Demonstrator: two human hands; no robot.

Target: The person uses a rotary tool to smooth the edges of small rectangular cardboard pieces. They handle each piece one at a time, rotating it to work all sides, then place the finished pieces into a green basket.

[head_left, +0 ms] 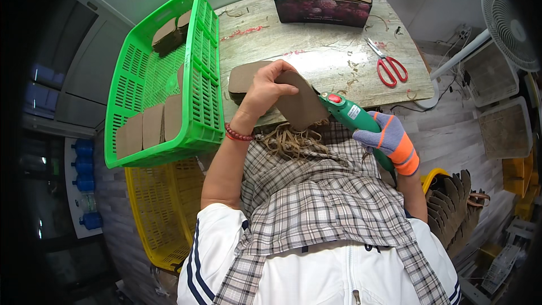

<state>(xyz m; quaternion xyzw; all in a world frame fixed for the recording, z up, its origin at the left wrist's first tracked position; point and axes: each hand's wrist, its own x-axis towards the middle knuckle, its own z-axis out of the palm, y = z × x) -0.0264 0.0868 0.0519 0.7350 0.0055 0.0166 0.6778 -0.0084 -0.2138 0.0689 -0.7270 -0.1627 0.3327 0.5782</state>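
My bare left hand (270,89), a red bead bracelet at its wrist, pinches a flat brown piece (303,101) with rounded corners and holds it tilted over the table's near edge. In a grey and orange glove, my right hand (391,141) wraps round a green handheld electric cutter (345,110) with a red button. The cutter's head is at the right edge of the piece; whether it touches is hard to see. Thin tan trimmings (293,142) lie in a tangle on my plaid apron. Behind my left hand, a stack of similar brown pieces (243,79) rests on the table.
A green crate (195,96) with brown stacks stands at the left. At the table's back is a dark box (322,12) filled with stacks. Red-handled scissors (390,70) lie to the right. Yellow baskets (148,214) flank me; a fan (505,28) stands at far right.
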